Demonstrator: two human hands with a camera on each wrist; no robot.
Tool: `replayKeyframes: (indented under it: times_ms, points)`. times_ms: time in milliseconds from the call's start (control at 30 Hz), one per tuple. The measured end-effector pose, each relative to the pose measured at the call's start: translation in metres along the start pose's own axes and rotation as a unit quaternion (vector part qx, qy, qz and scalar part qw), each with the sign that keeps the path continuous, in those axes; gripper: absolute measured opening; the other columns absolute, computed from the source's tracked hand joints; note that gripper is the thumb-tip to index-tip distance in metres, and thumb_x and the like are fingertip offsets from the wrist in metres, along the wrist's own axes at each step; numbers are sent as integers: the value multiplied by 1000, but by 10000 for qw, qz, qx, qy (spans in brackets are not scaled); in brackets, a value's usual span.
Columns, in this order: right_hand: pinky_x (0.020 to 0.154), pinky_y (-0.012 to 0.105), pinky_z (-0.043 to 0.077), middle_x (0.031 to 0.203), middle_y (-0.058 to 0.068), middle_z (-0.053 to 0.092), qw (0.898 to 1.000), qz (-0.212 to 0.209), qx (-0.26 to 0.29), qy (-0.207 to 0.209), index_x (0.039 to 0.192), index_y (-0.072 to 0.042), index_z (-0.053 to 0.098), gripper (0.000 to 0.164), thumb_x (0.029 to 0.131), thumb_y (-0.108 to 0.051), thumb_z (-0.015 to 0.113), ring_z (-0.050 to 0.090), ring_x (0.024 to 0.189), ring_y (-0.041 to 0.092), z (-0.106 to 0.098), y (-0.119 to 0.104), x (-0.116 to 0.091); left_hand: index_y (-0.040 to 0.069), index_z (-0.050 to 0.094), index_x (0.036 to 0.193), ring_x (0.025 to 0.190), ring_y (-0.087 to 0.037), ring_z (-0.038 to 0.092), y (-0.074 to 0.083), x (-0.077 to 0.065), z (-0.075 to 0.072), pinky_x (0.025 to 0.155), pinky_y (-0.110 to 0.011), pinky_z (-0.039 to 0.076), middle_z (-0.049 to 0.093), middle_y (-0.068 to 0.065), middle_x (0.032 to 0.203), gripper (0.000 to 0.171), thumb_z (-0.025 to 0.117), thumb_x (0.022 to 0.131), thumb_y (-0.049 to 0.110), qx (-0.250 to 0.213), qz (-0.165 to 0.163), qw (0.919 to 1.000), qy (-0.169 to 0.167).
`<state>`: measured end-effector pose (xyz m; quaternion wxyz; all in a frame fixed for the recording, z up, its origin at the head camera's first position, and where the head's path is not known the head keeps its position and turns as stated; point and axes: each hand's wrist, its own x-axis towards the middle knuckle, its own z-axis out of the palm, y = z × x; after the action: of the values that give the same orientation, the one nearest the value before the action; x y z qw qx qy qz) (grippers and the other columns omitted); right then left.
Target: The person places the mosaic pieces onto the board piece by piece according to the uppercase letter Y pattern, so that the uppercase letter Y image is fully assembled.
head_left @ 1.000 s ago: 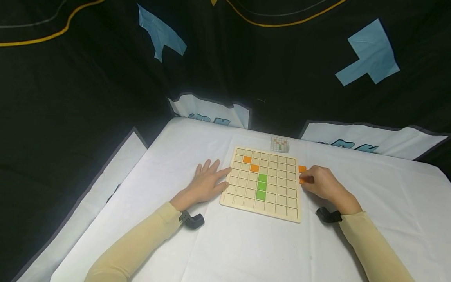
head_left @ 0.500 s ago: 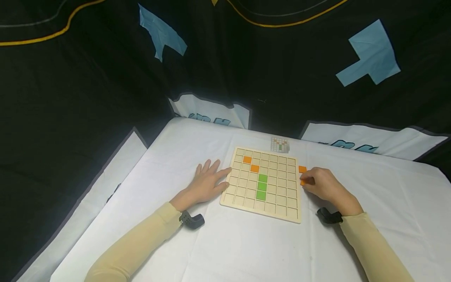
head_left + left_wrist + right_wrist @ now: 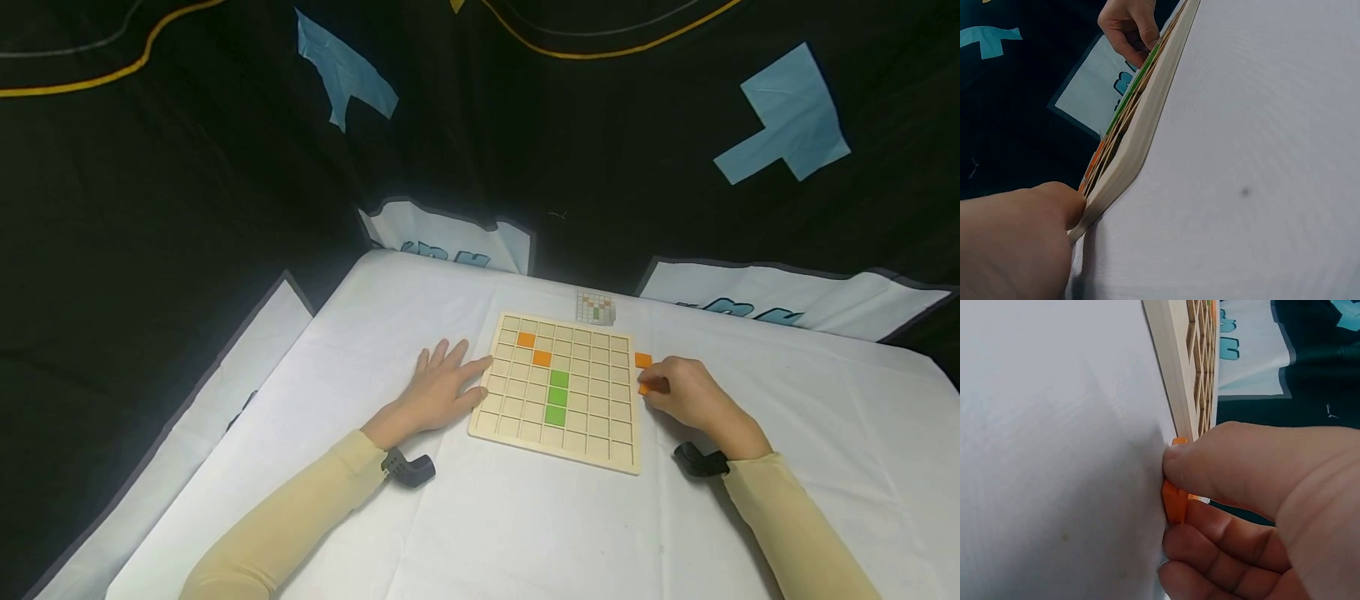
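A square wooden grid board (image 3: pixel 592 450) lies on the white cloth, with two orange tiles and three green tiles (image 3: pixel 558 397) set in its cells. My left hand (image 3: pixel 435 396) lies with spread fingers at the board's left edge, its thumb and index finger touching the rim. Just past the right edge, my right hand (image 3: pixel 688 390) pinches an orange tile (image 3: pixel 1175 503) between thumb and fingers, low against the cloth. Another orange tile (image 3: pixel 643 360) lies beside the board, just beyond the right fingertips.
Behind the board lies a small printed card (image 3: pixel 596 308) showing a grid with coloured squares. The white-covered table (image 3: pixel 525 533) meets a black curtain (image 3: pixel 480 142) with blue patches at the back. Each wrist wears a dark camera mount (image 3: pixel 408 469).
The right hand has shifted very slightly, and the orange tile in its fingers has moved a little to the right, away from the board's edge. The left hand stays in place.
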<state>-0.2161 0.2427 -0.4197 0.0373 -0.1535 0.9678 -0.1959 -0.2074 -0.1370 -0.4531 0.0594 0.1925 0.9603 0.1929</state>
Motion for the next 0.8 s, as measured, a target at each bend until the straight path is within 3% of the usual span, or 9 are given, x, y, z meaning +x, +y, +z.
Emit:
replayKeyframes:
  times_ms: [800]
  points:
    - [63,28,41,84,11,65,9996,16,0,299,110,7,75,30,83,-4,78,52,74,20,-3,0,0,23,44,156,156,-53,10,0,0,0,123,-73,6,23,-24,168,57,47,103,44,-25,-42,10000,-1]
